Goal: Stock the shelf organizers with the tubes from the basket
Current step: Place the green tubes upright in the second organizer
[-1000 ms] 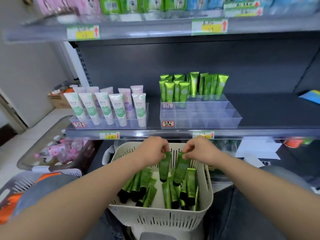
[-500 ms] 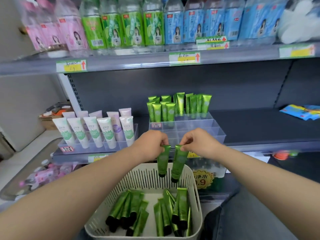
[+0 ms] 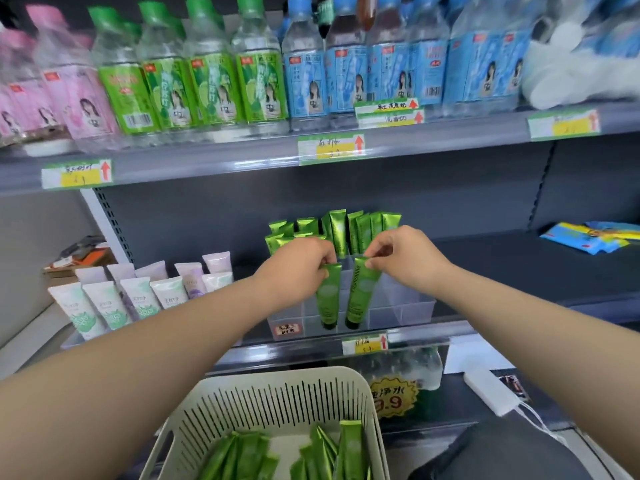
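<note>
My left hand [image 3: 300, 264] pinches the top of a green tube [image 3: 328, 296] that hangs cap down. My right hand [image 3: 401, 254] pinches a second green tube [image 3: 360, 293] the same way. Both tubes hang in front of the clear shelf organizer [image 3: 401, 308], over its front compartments. Several green tubes [image 3: 346, 228] stand upright in the organizer's back rows. Below, the pale slotted basket [image 3: 277, 393] holds several more green tubes [image 3: 242, 459] lying flat.
A second clear organizer with white and lilac tubes [image 3: 138, 299] stands to the left on the same shelf. Drink bottles [image 3: 214, 71] fill the shelf above. Blue packets [image 3: 592, 237] lie at the right. A yellow price sticker [image 3: 393, 396] shows on the lower shelf.
Both hands have lifted their green tubes up out of the basket to the organizer's front on the shelf. The view has tilted upward.
</note>
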`<state>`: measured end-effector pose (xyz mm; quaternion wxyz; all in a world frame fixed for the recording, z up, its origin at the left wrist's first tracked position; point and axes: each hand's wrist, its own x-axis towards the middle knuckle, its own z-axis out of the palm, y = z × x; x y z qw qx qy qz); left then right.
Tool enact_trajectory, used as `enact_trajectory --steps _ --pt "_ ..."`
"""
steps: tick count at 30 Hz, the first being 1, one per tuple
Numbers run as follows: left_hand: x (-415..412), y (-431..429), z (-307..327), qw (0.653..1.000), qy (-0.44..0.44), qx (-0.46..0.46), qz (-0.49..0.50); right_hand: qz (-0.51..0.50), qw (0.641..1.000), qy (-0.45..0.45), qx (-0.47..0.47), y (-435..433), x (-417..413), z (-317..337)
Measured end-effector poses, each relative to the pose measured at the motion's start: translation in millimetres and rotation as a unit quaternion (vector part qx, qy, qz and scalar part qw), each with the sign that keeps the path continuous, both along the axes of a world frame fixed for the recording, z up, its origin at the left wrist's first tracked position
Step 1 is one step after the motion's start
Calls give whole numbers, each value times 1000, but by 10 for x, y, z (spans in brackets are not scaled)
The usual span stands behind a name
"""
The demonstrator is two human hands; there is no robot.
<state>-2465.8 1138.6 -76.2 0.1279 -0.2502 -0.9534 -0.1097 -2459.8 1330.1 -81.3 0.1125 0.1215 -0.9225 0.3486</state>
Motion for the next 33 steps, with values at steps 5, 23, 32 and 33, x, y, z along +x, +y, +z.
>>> enact_trajectory --steps 5,23,32,33 --pt "-267 70 73 1000 16 7 -1 -8 999 27 -19 64 -245 5" --pt "-1175 121 -94 992 99 75 26 -41 990 124 -49 37 -1108 -128" --pt "-1539 177 -206 994 87 66 22 -42 988 144 -34 5 -1454 -352" --pt "-1563 194 -234 994 86 63 19 -42 988 142 -35 3 -1484 -380"
